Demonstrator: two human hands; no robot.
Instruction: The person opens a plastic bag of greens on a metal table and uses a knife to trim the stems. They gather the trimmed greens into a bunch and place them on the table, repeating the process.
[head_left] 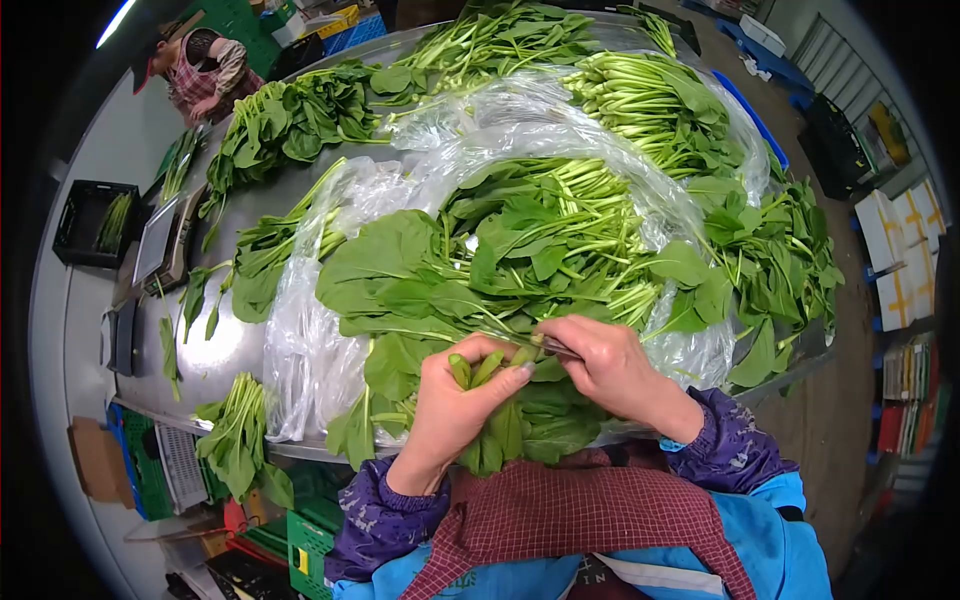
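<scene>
apron nearest, held greens just above it at the table edge, leaves hanging down. left hand has fingers closed around the stems, thumb up by the cut ends. right hand fingers curled, gripping what looks like a small thin blade, mostly hidden, right at the stem ends. step in hand: trimming stem ends, probably. next move calls for a steady left grip, the blade drawn across the stem and the left thumb clear of the edge. just beyond the hands: big leafy pile on clear plastic sheet, over metal table. small bunch hangs over the near-left edge. farther: scale-like device, black crate, stacked bunch, another person far left.
</scene>
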